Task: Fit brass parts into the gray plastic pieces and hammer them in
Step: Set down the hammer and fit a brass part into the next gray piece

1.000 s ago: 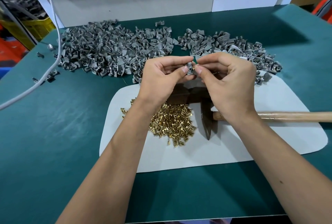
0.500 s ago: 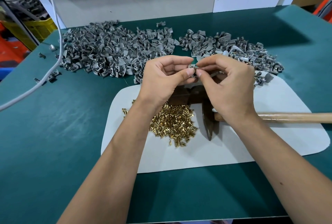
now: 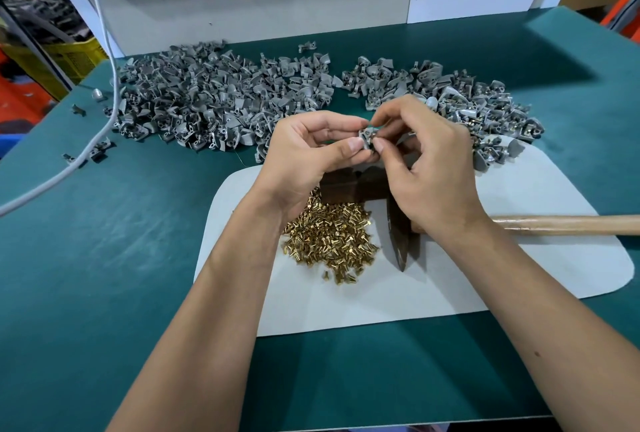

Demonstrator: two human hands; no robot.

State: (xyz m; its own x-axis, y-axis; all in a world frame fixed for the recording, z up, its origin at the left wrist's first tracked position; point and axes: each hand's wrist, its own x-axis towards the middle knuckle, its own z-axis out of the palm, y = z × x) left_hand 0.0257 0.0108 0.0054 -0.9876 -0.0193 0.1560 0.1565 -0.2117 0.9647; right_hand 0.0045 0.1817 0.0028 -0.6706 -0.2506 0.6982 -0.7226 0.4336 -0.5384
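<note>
Gray piece (image 3: pixel 366 139) sits pinched between left hand (image 3: pixel 304 157) and right hand (image 3: pixel 429 168) at frame center, above the brass pile (image 3: pixel 329 237) and hammer (image 3: pixel 561 224).

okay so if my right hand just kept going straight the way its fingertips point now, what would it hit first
Its fingertips point left, so the right hand would first meet the gray plastic piece pinched between both hands, then the left hand right behind it. Depth is hard to judge from this single view.

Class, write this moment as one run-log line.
step: fitting brass part | left hand: holds gray plastic piece | right hand: pinches at piece | hammer: idle on mat
</note>
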